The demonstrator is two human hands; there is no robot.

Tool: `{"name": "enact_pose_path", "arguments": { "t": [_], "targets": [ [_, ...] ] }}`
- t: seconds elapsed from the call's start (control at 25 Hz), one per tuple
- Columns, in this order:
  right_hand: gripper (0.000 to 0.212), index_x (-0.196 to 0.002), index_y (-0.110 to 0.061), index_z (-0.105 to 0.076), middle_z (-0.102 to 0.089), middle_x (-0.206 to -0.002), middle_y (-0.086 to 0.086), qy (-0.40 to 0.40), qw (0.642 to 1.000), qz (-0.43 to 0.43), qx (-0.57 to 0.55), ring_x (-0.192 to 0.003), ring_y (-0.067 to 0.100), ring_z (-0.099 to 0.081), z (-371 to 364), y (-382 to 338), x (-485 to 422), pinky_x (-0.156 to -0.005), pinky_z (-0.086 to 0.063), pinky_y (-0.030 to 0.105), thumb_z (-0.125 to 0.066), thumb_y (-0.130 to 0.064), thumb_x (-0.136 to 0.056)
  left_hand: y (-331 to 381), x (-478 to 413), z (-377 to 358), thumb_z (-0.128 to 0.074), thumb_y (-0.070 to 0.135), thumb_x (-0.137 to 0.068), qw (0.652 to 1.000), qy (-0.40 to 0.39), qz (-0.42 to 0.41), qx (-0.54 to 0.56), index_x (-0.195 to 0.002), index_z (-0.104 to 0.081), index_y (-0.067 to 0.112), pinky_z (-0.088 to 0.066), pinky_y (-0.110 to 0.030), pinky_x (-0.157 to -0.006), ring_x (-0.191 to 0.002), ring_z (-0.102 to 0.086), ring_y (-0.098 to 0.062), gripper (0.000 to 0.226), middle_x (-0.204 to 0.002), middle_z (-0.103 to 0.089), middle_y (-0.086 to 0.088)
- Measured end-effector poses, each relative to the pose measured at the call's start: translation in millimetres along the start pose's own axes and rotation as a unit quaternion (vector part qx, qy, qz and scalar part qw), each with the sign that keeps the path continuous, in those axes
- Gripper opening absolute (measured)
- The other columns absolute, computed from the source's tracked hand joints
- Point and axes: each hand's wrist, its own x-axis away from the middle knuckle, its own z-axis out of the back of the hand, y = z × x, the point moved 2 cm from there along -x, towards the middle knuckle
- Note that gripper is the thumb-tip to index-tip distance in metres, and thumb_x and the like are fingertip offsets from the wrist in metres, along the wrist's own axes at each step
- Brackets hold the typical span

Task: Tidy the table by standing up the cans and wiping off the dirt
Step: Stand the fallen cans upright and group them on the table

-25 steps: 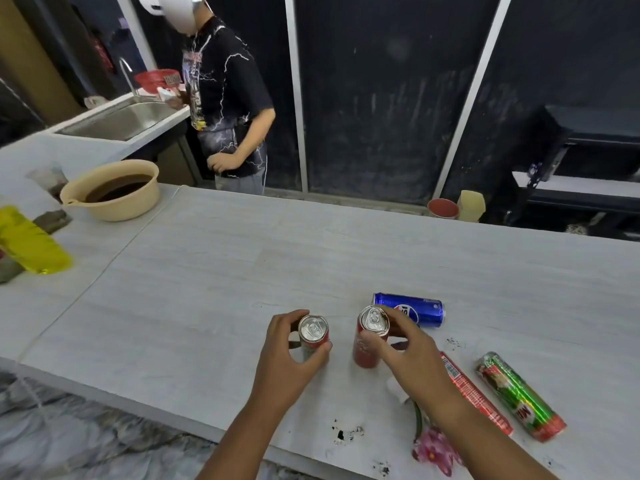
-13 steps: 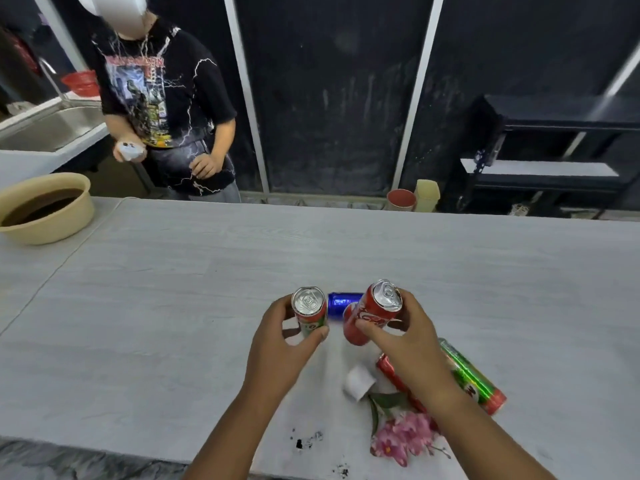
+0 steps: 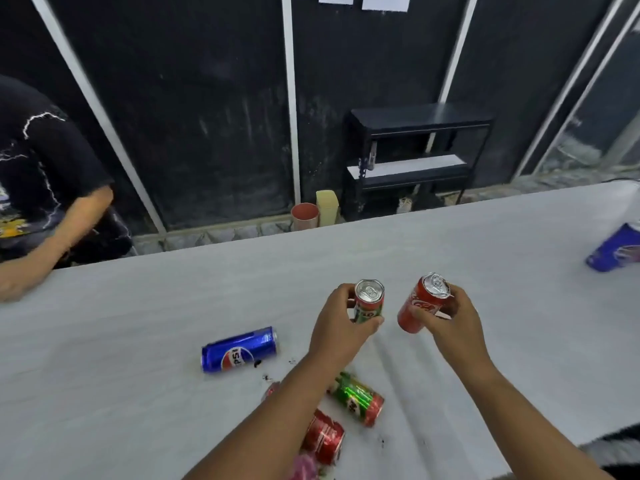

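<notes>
My left hand (image 3: 341,323) grips a green-and-red can (image 3: 369,301), held upright above the white table (image 3: 138,341). My right hand (image 3: 450,323) holds a red cola can (image 3: 420,304), tilted to the right, also off the table. A blue Pepsi can (image 3: 239,348) lies on its side to the left. A green-and-red can (image 3: 356,398) and a red can (image 3: 323,436) lie below my left forearm. Small black dirt specks (image 3: 263,370) dot the table near the blue can.
Another person (image 3: 45,188) in a black shirt leans on the table's far left edge. A blue cup (image 3: 614,252) lies at the far right. Something pink (image 3: 304,467) shows at the near edge. Beyond the table stand a black shelf (image 3: 415,150) and two containers (image 3: 315,211).
Both hands have lifted their cans off the table and carried them right and away from the lying cans. The view has swung right; the basin and sink are out of sight.
</notes>
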Motion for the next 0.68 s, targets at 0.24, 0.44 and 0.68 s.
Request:
{"name": "enact_pose_path", "arguments": {
  "t": [0.24,0.44,0.68],
  "targets": [
    [0.062,-0.135,-0.032,-0.066,-0.072,-0.132,-0.007,0.007,1.000,-0.013,0.012,-0.116,0.013,-0.071,53.3,33.2,-50.9,-0.091,-0.056,0.025,-0.089,-0.009,-0.082,12.0,-30.9,-79.2,-0.093,0.037,-0.074,0.998,-0.054,-0.007,-0.032,-0.116,-0.060,0.038,-0.060,-0.037,-0.095,-0.113,-0.065,0.000,0.053,-0.121,-0.070,0.018],
    [0.056,-0.134,-0.031,-0.067,-0.075,-0.127,-0.016,0.001,1.000,-0.025,-0.018,-0.115,0.004,-0.072,72.0,48.9,-66.5,-0.095,-0.056,0.026,-0.088,-0.011,-0.086,11.9,-47.3,-113.3,-0.092,0.034,-0.074,0.996,-0.071,-0.005,-0.046,-0.114,-0.060,0.038,-0.057,-0.033,-0.092,-0.110,-0.064,0.002,0.052,-0.120,-0.068,0.018],
    [0.059,-0.135,-0.031,-0.065,-0.074,-0.126,-0.021,-0.025,0.999,-0.045,-0.008,-0.117,-0.004,-0.068,75.0,70.3,-70.3,-0.101,-0.053,0.025,-0.089,-0.012,-0.085,10.6,-54.0,-127.0,-0.095,0.040,-0.076,0.995,-0.068,-0.010,-0.072,-0.123,-0.056,0.042,-0.058,-0.029,-0.090,-0.114,-0.065,-0.002,0.060,-0.126,-0.066,0.020]
  ]
}}
